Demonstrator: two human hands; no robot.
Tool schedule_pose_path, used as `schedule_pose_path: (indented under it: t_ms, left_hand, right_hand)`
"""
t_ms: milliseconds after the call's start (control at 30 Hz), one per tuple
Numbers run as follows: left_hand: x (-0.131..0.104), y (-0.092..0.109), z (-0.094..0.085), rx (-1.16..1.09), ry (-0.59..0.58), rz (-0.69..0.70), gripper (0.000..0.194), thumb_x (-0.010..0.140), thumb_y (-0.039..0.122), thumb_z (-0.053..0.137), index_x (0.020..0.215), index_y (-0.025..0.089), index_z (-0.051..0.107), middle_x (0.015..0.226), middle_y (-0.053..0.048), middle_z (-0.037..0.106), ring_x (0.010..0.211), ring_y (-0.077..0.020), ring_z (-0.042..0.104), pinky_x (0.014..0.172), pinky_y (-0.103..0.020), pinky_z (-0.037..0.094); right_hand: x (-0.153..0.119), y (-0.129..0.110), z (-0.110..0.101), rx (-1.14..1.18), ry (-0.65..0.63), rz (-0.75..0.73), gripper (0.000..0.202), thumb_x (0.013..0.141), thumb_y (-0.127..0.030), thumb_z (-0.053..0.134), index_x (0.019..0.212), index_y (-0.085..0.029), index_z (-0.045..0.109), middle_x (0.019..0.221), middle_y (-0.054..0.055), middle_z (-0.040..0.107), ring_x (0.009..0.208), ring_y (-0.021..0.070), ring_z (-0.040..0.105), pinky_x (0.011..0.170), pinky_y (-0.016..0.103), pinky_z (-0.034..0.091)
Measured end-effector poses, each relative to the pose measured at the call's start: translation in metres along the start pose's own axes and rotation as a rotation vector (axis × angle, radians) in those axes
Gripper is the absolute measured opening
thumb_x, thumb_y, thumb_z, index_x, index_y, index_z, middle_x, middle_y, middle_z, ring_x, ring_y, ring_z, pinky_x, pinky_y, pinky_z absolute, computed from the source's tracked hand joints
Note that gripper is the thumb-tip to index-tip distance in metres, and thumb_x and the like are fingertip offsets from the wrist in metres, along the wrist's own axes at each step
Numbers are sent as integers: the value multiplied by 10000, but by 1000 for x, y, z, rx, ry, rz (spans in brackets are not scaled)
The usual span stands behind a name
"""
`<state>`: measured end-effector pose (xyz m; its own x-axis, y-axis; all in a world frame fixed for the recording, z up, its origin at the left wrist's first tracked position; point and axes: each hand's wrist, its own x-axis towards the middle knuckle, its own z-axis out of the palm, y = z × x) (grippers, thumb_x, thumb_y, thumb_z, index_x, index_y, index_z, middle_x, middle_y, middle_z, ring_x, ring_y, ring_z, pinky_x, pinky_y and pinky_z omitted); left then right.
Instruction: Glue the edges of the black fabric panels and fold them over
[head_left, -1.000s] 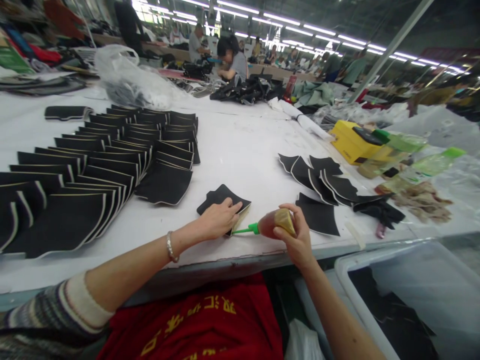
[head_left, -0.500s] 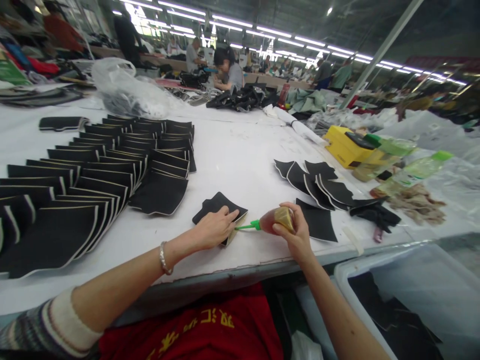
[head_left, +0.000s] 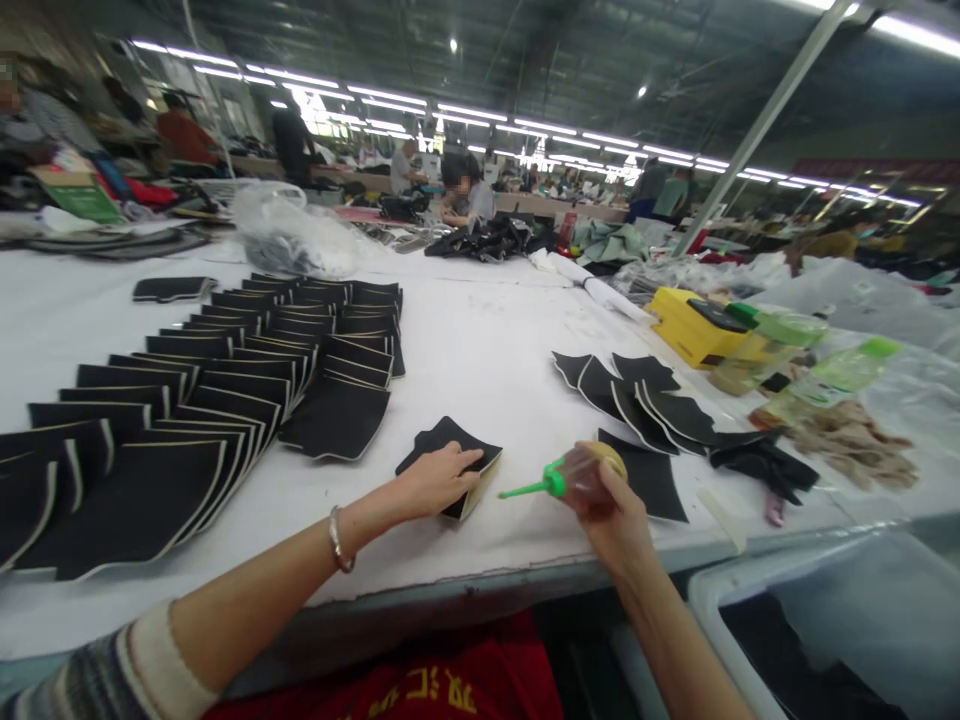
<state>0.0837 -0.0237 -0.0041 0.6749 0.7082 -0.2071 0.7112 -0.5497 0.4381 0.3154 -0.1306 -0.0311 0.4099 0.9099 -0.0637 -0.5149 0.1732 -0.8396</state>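
My right hand (head_left: pixel 616 515) is wrapped round a squeeze bottle (head_left: pixel 581 478) with a green nozzle and amber-brown contents. Its tip points left, a short gap away from a black panel (head_left: pixel 442 436) on the table. My left hand (head_left: pixel 444 478) grips that panel, index finger stretched across the top. The panel's near right side is tilted up and shows a beige edge; my thumb is hidden. Just right of the bottle lies another flat black panel (head_left: pixel 646 482). Overlapping rows of black panels (head_left: pixel 337 415) with pale edges spread over the left of the table.
Loose black pieces (head_left: pixel 626 395) lie to the right, near a yellow box (head_left: pixel 686 330), a green-capped bottle (head_left: pixel 840 378) and a crumpled brown cloth (head_left: pixel 855 445). A translucent bin (head_left: pixel 705 600) stands below the table's right edge. Clear plastic bags (head_left: pixel 292 230) sit at the back. People work beyond.
My right hand has drawn the squeeze bottle back to the right, so its nozzle has left the panel's edge. My left hand stays on the panel. The camera view has tilted up.
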Motion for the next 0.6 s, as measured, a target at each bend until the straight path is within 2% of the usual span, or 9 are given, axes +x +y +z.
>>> schedule_pose_path:
  t_ms: [67,167,233,300,367,433,500,600]
  left_hand:
    - [0,-1,-5,-39,71,-35,456,954,347,336,1330,210,555,1162,-102,591,1010,-227,619,911,-335,464]
    - [1,-4,-14,50,251,-257,443,893,372,495,1273,154,559,1179,-163,572,1092,-300,583,895,-387,468]
    - [5,-9,-18,20,277,-386,464,801,330,634,1208,116,573,1198,-205,564,1129,-351,559,901,-425,459]
    - [10,-14,-22,-119,266,-433,403,702,254,723,1067,118,620,1165,-201,590,1116,-361,568,904,-430,452]
    - [14,-18,-24,-266,260,-442,238,643,183,741,851,140,634,995,-143,648,1028,-325,611,849,-386,471]
    - [14,-22,-25,-382,248,-445,137,658,149,702,678,162,568,727,-56,624,843,-248,649,716,-310,487]
    - [5,-26,-26,-518,235,-453,190,737,162,627,621,183,478,537,17,500,622,-171,609,553,-248,448]
    - [-27,-37,-28,-736,282,-486,225,858,185,482,665,212,371,481,76,365,443,-102,485,406,-190,332]
  right_hand:
    - [-1,-3,-10,192,55,123,373,699,-337,802,1024,-209,670,966,36,725,835,211,705,645,328,620]
    - [-3,-10,-25,355,108,241,499,658,-373,830,1084,-193,642,1019,59,719,942,226,705,703,307,633]
    - [-6,-17,-30,449,153,272,668,622,-406,838,1191,-157,593,1075,100,688,957,220,697,685,264,632]
    - [-11,-26,-30,538,207,263,764,581,-380,843,1245,-130,559,1094,123,662,943,215,692,659,242,633]
    - [-16,-35,-27,616,248,239,773,576,-342,828,1261,-122,548,1082,124,648,923,212,688,644,240,636]
    - [-20,-42,-25,674,252,199,738,608,-323,801,1273,-131,544,1067,114,641,912,207,684,640,243,639]
    - [-22,-45,-25,704,231,154,729,638,-322,787,1297,-141,532,1063,108,638,910,204,681,641,247,643]
    - [-22,-45,-29,700,208,99,780,628,-343,804,1320,-129,516,1053,115,639,894,213,683,615,250,650]
